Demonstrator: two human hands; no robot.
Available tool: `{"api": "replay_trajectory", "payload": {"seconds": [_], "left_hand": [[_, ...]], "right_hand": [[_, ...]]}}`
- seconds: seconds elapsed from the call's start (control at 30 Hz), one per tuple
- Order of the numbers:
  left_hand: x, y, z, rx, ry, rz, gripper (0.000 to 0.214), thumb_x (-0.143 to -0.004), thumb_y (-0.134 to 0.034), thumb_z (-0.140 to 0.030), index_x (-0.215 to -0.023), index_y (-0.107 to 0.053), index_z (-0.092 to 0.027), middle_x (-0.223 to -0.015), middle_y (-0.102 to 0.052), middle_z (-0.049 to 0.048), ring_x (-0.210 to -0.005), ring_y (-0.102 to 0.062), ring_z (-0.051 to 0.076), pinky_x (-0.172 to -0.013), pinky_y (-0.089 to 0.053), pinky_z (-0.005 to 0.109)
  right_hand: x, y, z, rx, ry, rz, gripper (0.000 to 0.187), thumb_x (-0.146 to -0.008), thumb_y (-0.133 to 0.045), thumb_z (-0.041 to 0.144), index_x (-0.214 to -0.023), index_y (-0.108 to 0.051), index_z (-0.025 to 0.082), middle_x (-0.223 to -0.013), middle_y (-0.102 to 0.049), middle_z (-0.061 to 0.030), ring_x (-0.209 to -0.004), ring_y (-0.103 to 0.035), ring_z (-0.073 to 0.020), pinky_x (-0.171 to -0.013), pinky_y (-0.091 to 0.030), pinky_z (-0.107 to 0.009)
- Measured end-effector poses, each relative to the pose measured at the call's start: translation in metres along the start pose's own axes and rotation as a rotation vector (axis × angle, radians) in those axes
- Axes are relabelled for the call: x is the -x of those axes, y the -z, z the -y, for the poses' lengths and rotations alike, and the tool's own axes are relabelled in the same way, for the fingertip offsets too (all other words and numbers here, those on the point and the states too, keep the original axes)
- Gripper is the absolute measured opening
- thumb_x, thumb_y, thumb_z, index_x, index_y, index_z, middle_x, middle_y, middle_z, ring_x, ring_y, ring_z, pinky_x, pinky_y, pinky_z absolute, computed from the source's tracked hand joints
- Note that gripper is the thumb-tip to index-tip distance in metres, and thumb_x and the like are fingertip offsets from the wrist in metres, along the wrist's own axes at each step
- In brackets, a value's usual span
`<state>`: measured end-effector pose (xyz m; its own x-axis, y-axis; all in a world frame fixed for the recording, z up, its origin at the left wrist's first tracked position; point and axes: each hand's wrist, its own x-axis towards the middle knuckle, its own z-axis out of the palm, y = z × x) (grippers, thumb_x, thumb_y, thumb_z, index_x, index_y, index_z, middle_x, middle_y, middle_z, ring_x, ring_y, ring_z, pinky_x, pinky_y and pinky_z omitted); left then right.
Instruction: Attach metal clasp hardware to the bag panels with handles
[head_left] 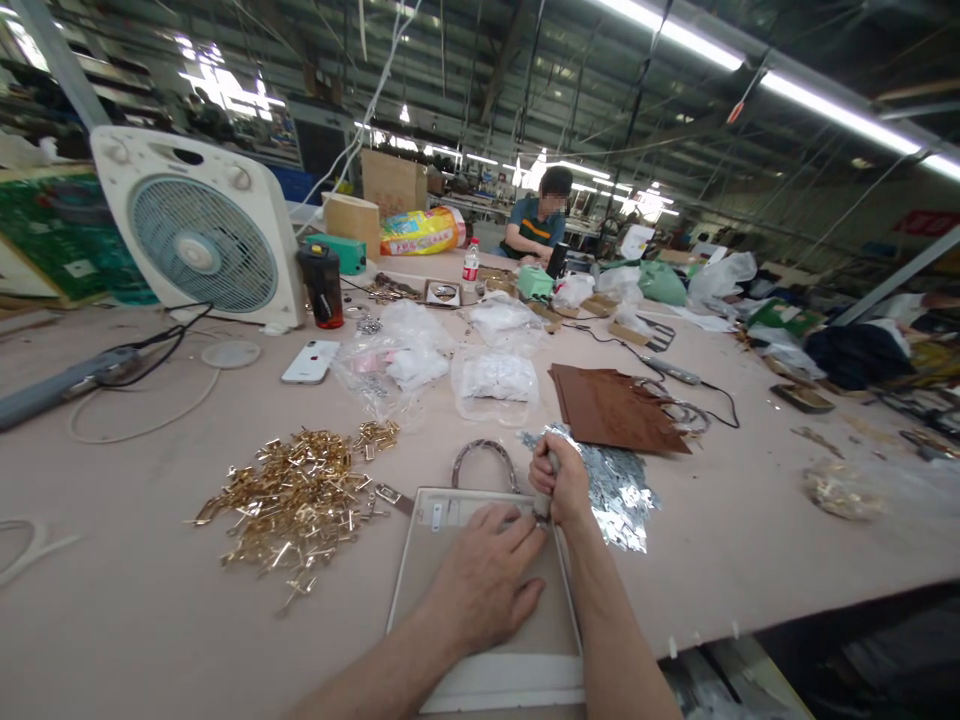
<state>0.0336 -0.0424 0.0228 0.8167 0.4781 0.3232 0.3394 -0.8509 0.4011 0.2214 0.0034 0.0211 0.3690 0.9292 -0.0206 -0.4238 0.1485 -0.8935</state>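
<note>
My left hand lies flat, palm down, on the beige bag panel near me, fingers stretched toward its far edge; its grip is spread and pinches nothing. My left forearm comes in from the near edge, slanting right. My right hand is curled into a fist at the panel's far right corner, its grip pressed together around a small grey tool that pokes out above the knuckles; I cannot make out the tool's tip or what it meets, since my fingers cover it. My right forearm runs straight back toward me.

The panel is a flat, smooth rectangle with a pale border, and its near end is cut off by my arms and the picture's edge. A curved grey handle arches off its far edge, and small metal fittings sit along that edge.

Left of the panel, a loose heap of shiny gold clasps spreads on the tabletop. Just right of my fist lies a pile of silver metal plates, partly hidden behind my hand. Beyond those is a stack of brown leather pieces, matte and flat. Farther off, crumpled clear plastic bags hold white parts too small to tell.
</note>
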Motion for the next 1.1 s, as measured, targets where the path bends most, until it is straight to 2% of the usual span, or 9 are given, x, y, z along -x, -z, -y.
{"api": "replay_trajectory", "payload": {"seconds": [0.23,0.37,0.43,0.53,0.63,0.77,0.9,1.0,1.1], "left_hand": [[0.0,-0.004,0.001,0.0,0.0,-0.013,0.045,-0.093,-0.071,-0.042,-0.132,-0.057,-0.024,-0.126,-0.067,0.0078,-0.123,-0.054,0.031,-0.11,-0.044,0.05],[-0.001,-0.012,0.005,0.033,0.046,-0.041,0.038,-0.092,-0.07,-0.035,-0.125,-0.057,-0.021,-0.122,-0.067,0.0095,-0.116,-0.059,0.031,-0.104,-0.05,0.049],[-0.003,-0.016,0.008,0.056,0.069,-0.101,0.036,-0.094,-0.066,-0.032,-0.126,-0.055,-0.02,-0.126,-0.065,0.0115,-0.12,-0.059,0.031,-0.105,-0.05,0.048],[-0.01,-0.02,0.013,0.026,0.067,-0.196,0.047,-0.094,-0.064,-0.034,-0.136,-0.052,-0.018,-0.139,-0.06,0.016,-0.136,-0.051,0.035,-0.116,-0.041,0.054],[-0.019,-0.017,0.016,-0.027,0.07,-0.17,0.056,-0.091,-0.066,-0.04,-0.14,-0.053,-0.018,-0.146,-0.058,0.0157,-0.138,-0.049,0.036,-0.119,-0.035,0.056],[-0.023,-0.01,0.015,-0.043,0.06,-0.091,0.045,-0.089,-0.071,-0.049,-0.125,-0.065,-0.023,-0.135,-0.067,0.0092,-0.123,-0.058,0.033,-0.112,-0.04,0.052],[-0.021,-0.009,0.012,-0.075,0.075,-0.1,0.059,-0.087,-0.072,-0.06,-0.131,-0.064,-0.022,-0.138,-0.066,0.01,-0.124,-0.057,0.034,-0.111,-0.039,0.053],[-0.02,-0.011,0.012,-0.083,0.084,-0.096,0.065,-0.085,-0.073,-0.063,-0.134,-0.063,-0.021,-0.141,-0.065,0.0097,-0.126,-0.056,0.034,-0.112,-0.038,0.053],[-0.021,-0.01,0.013,-0.069,0.09,-0.092,0.064,-0.085,-0.073,-0.063,-0.131,-0.064,-0.02,-0.139,-0.067,0.0085,-0.124,-0.058,0.033,-0.112,-0.038,0.051]], "right_hand": [[0.016,0.003,-0.004,0.08,0.085,0.051,0.038,-0.088,-0.071,0.053,-0.072,-0.057,0.021,-0.049,-0.035,0.0106,-0.036,-0.025,-0.0044,-0.036,-0.017,-0.017],[0.04,0.007,-0.013,0.248,0.304,0.064,0.04,-0.093,-0.066,0.051,-0.067,-0.057,0.022,-0.05,-0.038,0.0071,-0.041,-0.032,-0.0081,-0.041,-0.022,-0.022],[0.053,0.01,-0.019,0.325,0.435,0.077,0.04,-0.095,-0.063,0.047,-0.064,-0.056,0.023,-0.052,-0.042,0.0046,-0.045,-0.037,-0.0108,-0.046,-0.028,-0.026],[0.066,0.012,-0.027,0.415,0.583,0.113,0.039,-0.097,-0.059,0.043,-0.065,-0.057,0.024,-0.057,-0.048,0.0015,-0.052,-0.043,-0.0147,-0.054,-0.035,-0.031],[0.072,0.011,-0.031,0.444,0.652,0.111,0.039,-0.096,-0.06,0.044,-0.063,-0.057,0.024,-0.058,-0.05,0.0001,-0.056,-0.045,-0.0169,-0.058,-0.037,-0.034],[0.072,0.007,-0.021,0.32,0.602,0.03,0.036,-0.098,-0.059,0.042,-0.068,-0.06,0.023,-0.061,-0.05,0.0001,-0.059,-0.048,-0.0167,-0.061,-0.039,-0.034],[0.07,0.007,0.001,0.024,0.451,-0.112,0.024,-0.094,-0.063,0.044,-0.081,-0.064,0.023,-0.062,-0.042,0.0045,-0.05,-0.038,-0.0109,-0.048,-0.031,-0.026],[0.073,0.007,0.011,-0.142,0.524,-0.207,0.03,-0.096,-0.06,0.044,-0.074,-0.057,0.023,-0.057,-0.029,0.0082,-0.044,-0.025,-0.0083,-0.045,-0.026,-0.023],[0.078,0.003,0.007,-0.135,0.568,-0.183,0.039,-0.099,-0.057,0.043,-0.066,-0.053,0.022,-0.054,-0.029,0.0075,-0.042,-0.025,-0.0085,-0.045,-0.025,-0.024]]}}
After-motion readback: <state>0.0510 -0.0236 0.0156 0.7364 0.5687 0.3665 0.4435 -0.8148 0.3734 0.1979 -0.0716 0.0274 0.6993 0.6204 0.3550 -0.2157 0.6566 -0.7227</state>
